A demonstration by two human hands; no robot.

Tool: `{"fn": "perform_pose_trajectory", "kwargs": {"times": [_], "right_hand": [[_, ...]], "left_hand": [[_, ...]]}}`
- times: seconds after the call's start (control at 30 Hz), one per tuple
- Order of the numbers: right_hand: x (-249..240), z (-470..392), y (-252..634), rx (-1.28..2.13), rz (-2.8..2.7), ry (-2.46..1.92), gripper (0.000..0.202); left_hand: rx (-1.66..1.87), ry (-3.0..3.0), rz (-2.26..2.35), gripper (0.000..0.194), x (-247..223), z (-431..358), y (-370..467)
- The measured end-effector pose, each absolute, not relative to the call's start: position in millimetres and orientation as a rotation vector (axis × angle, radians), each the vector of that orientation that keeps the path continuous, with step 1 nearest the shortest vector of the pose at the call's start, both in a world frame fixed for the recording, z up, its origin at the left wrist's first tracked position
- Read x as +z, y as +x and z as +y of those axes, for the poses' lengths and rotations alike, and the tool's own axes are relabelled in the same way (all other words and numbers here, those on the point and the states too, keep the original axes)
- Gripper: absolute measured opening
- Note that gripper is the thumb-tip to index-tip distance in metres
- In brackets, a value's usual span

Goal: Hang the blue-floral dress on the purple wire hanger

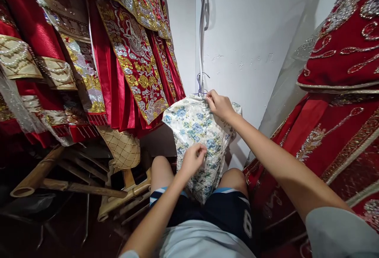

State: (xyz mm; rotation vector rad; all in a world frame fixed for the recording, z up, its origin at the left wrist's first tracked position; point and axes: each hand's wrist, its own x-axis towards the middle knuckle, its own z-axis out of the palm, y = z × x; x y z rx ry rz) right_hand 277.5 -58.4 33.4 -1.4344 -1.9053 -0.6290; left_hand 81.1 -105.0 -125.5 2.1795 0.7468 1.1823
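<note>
Pinches the neckline edge of a white floral cap-sleeved garment between thumb and forefinger of the right hand, just beside a thin purple hanger. Curls the fingers of the left hand inward, thumb and forefinger drawn close together, lower down and in front of the garment's middle; cannot tell whether pinching anything there or touching the cloth. Has the garment hanging upright straight ahead, below a narrow white strip and before a white wall, printed with blue roses and green leaves, lower end reaching down between the bare knees. Wears navy shorts with a pale numeral on one leg, and a light shirt. Shows on the left a row of red gowns, heavily embroidered in gold and silver, with a quilted gold panel dangling low near bamboo poles. Shows on the right a beaded red gown, edged with pale piping, close by the right forearm.
</note>
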Motion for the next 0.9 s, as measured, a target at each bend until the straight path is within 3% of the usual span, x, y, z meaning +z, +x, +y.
{"fn": "perform_pose_trajectory", "kwargs": {"times": [0.17, 0.3, 0.4, 0.57, 0.77, 0.9], "right_hand": [[41, -68, 283, -0.724, -1.976, -1.466, 0.026], [42, -69, 284, -0.769, -1.966, -1.472, 0.028], [32, -66, 281, -0.781, -1.955, -1.528, 0.031], [0, -55, 275, -0.745, -2.036, -1.676, 0.038], [-53, -60, 267, -0.546, -2.383, -1.724, 0.028], [-74, -76, 267, -0.488, -2.431, -1.669, 0.020]], "left_hand": [[1.625, 2.313, 0.681, 0.023, -3, -42, 87], [1.366, 2.614, 0.601, 0.021, 51, -14, 101], [1.162, 2.787, 0.732, 0.021, 57, -10, 109], [1.287, 2.641, 0.958, 0.021, 55, -13, 120], [1.653, 1.999, 0.922, 0.022, 71, 16, 103], [1.615, 1.345, 1.026, 0.016, 59, 47, 56]]}}
